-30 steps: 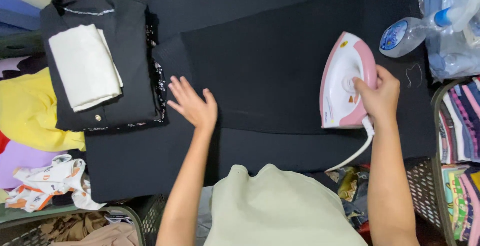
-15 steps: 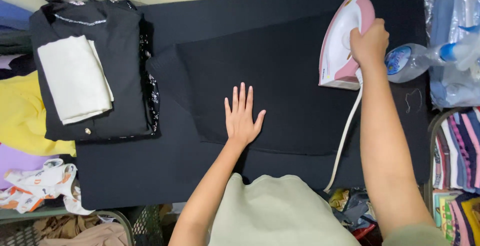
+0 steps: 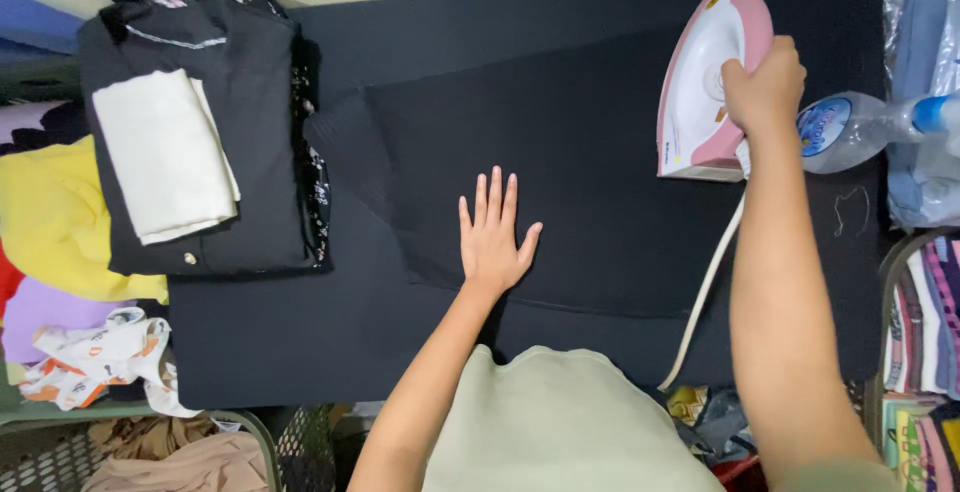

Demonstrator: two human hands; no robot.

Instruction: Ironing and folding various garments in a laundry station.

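The left hand (image 3: 493, 237) lies flat, fingers spread, on a dark cloth (image 3: 560, 172) laid across the black desk (image 3: 300, 342). The right hand (image 3: 765, 82) grips the handle of a pink and white iron (image 3: 700, 82) at the cloth's far right edge, its cord (image 3: 705, 297) trailing toward the person. Folded dark clothes (image 3: 240, 112) topped by a cream piece (image 3: 165, 152) sit left; a plastic bottle (image 3: 860, 127) lies just right of the iron.

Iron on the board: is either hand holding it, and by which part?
The right hand holds the pink and white iron by its handle. The left hand holds nothing; it lies flat on the black cloth.
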